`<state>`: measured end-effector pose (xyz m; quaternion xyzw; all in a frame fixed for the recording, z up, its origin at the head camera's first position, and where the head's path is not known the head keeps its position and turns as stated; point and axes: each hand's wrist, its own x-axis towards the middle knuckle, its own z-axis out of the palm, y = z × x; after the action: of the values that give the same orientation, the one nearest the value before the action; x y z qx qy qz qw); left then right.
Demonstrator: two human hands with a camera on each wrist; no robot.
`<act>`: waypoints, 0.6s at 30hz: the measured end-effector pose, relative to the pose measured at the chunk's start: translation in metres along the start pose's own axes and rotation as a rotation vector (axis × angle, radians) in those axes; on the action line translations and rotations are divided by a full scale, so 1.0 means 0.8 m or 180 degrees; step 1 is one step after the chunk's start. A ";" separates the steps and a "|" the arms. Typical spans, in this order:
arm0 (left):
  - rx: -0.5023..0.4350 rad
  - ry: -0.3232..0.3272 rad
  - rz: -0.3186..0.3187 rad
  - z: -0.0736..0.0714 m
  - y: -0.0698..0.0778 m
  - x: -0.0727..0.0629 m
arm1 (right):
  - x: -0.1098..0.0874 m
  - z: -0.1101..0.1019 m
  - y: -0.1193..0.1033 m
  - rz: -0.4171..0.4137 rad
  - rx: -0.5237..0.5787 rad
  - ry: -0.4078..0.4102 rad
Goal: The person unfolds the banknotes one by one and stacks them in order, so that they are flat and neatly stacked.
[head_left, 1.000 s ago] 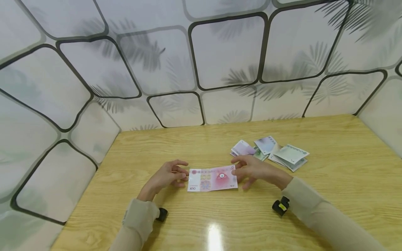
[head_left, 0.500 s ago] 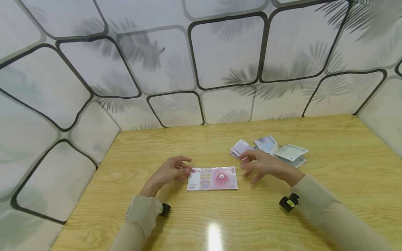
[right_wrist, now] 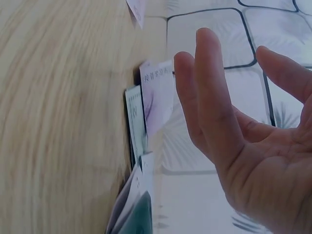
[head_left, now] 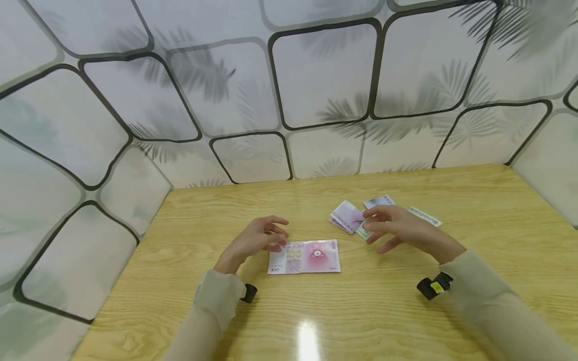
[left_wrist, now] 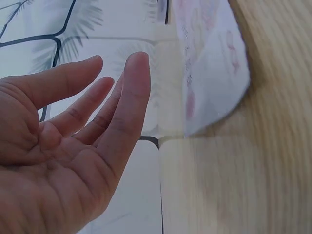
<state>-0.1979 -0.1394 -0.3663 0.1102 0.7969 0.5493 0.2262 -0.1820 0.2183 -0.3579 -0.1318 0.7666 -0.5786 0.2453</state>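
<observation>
A pink 100 banknote [head_left: 312,257] lies flat on the wooden table in the head view, its left end also showing in the left wrist view. Over its upper left corner hovers my left hand [head_left: 258,239], fingers loosely bent and holding nothing. My right hand [head_left: 404,231] is above a loose group of folded banknotes, partly hiding them; nothing is between its fingers. Among that group are a folded purple banknote [head_left: 346,216], another purple one [head_left: 378,201] behind it, and a green one [head_left: 424,216] to the right. In the right wrist view, the purple banknote [right_wrist: 157,95] stands beyond my fingertips.
The wooden table [head_left: 217,210] meets a patterned cloth wall [head_left: 325,150] at the back, with more of it along the left and right sides. A small black camera sits on each wrist, below the beige sleeves [head_left: 483,286].
My right hand has left the right end of the pink banknote and moved right, over the folded banknotes. The left hand has risen a little and shifted right; the pink banknote lies nearly where it was.
</observation>
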 end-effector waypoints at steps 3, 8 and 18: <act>0.0017 -0.0038 0.0050 0.005 0.006 0.005 | -0.006 -0.008 -0.002 0.0015 -0.0011 0.0047; 0.0129 -0.0063 0.0148 0.015 0.017 0.016 | -0.016 -0.024 -0.002 0.0023 0.0011 0.0178; -0.0043 -0.0244 0.0249 0.040 0.035 0.037 | -0.041 -0.062 0.008 -0.0020 -0.0063 0.0378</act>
<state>-0.2100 -0.0900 -0.3569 0.1607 0.7790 0.5584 0.2357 -0.1804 0.2771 -0.3462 -0.1021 0.7851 -0.5786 0.1962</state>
